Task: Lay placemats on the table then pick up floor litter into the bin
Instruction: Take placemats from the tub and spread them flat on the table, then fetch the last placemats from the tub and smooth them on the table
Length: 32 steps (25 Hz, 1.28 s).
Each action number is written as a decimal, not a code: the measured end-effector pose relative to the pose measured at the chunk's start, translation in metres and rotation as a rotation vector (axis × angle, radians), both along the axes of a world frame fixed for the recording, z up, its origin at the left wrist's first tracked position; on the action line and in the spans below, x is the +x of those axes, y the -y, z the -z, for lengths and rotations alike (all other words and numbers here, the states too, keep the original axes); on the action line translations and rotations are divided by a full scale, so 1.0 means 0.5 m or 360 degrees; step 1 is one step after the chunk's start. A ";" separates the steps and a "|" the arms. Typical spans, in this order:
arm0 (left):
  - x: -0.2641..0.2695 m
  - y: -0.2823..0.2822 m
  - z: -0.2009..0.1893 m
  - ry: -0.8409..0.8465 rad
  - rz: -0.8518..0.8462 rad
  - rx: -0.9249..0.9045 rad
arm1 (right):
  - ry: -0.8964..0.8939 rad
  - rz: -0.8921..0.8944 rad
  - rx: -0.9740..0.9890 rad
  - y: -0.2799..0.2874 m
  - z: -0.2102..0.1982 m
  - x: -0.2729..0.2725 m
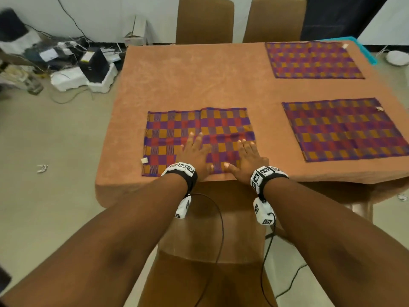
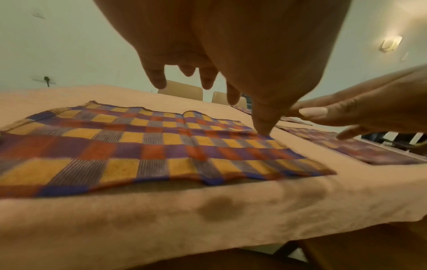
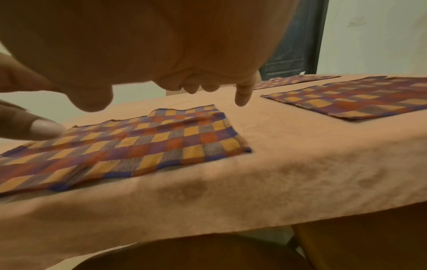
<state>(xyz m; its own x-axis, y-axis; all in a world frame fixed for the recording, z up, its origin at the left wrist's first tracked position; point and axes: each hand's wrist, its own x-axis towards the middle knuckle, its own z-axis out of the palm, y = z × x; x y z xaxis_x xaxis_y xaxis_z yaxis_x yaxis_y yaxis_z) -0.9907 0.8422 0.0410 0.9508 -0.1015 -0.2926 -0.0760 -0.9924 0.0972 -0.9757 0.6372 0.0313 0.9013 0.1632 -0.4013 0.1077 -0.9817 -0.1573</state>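
Near placemat (image 1: 199,131): checked purple, red and orange cloth, lying flat at the near edge of the desk (image 1: 188,80), long axis running left to right along that edge; a small white tag sits at its near left corner, writing too small to read.

Left hand (image 1: 195,152): grip wide, fingers straight and spread, palm down over the mat's near middle. In the left wrist view the thumb tip meets the cloth.

Right hand (image 1: 249,159): grip wide, fingers straight, flat over the mat's near right part, just beside the left hand.

Right placemat (image 1: 347,129): same pattern, flat, long axis left to right, well apart from the near one.

Far placemat (image 1: 312,59): same pattern, at the far right corner.

Floor litter: a crumpled white scrap (image 1: 42,168) lies left of the desk.

No container holds any of these.
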 end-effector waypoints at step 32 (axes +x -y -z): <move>0.013 0.241 0.017 -0.0505 0.0383 -0.0714 | 0.0107 0.0369 0.0258 0.321 -0.025 -0.138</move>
